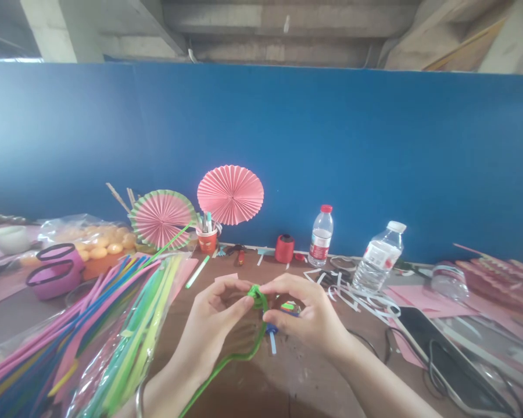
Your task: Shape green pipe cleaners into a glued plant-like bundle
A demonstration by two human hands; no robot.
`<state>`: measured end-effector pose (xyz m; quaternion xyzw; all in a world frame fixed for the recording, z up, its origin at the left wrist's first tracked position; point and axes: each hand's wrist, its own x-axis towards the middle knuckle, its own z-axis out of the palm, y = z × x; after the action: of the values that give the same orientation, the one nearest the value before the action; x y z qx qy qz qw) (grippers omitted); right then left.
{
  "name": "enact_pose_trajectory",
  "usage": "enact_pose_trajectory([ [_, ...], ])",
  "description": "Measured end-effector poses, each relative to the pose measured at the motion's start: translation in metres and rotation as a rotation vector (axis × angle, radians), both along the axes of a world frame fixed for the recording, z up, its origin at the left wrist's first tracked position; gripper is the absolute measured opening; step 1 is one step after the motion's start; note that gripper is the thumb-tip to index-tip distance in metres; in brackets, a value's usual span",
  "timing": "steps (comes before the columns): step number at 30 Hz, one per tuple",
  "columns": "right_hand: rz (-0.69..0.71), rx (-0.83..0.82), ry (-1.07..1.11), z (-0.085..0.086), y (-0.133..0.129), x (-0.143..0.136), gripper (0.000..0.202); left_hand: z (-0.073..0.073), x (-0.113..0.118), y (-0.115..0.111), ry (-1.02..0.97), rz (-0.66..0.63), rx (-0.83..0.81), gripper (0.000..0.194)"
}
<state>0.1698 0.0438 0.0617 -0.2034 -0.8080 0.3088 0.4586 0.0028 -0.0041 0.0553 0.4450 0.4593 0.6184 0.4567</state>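
Between my two hands is a green fuzzy pipe cleaner (257,295), bunched into a small knot-like coil. My left hand (211,319) pinches the coil from the left with thumb and fingertips. From the right, the fingertips of my right hand (316,310) close on the same coil, with the thumb just below. A long tail of the green strand drops from the coil and curves to the lower left, past my left wrist. Behind my right fingers, a small multicoloured round item (290,307) is partly hidden. A blue piece (271,328) with a pale strip lies below the coil.
Bundled coloured pipe cleaners (131,325) in plastic fill the left. Pink paper fans (230,194), a pen cup (207,239) and a red roll (284,248) stand behind. Water bottles (320,238), white paper strips (353,296) and a dark phone (448,354) are at right. A blue partition (353,139) rises behind.
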Motion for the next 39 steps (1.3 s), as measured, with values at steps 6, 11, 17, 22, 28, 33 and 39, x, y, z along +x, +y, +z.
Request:
enact_pose_trajectory([
  [6, 0.046, 0.148, -0.039, -0.001, -0.001, 0.002, 0.029, 0.003, -0.004, -0.001, 0.046, -0.054, 0.036, 0.016],
  [11, -0.022, 0.126, -0.022, -0.004, -0.002, -0.001, 0.021, 0.009, -0.003, -0.005, 0.112, -0.049, 0.079, 0.014],
  [17, -0.103, -0.039, 0.020, -0.007, -0.007, -0.007, 0.012, 0.010, -0.001, -0.008, 0.136, -0.043, 0.104, 0.015],
  [22, -0.227, 0.104, 0.005, -0.006, -0.010, -0.010, 0.014, 0.005, -0.001, -0.009, 0.270, -0.030, 0.188, 0.017],
  [28, -0.282, 0.161, -0.019, -0.006, -0.012, -0.012, 0.017, -0.004, -0.003, -0.009, 0.467, 0.041, 0.282, 0.018],
  [33, -0.313, 0.183, -0.038, -0.008, -0.011, -0.013, 0.016, -0.006, -0.002, -0.009, 0.495, 0.036, 0.289, 0.019],
  [39, -0.327, 0.201, -0.053, -0.005, -0.013, -0.013, 0.015, -0.005, -0.003, -0.009, 0.546, 0.058, 0.309, 0.019],
])
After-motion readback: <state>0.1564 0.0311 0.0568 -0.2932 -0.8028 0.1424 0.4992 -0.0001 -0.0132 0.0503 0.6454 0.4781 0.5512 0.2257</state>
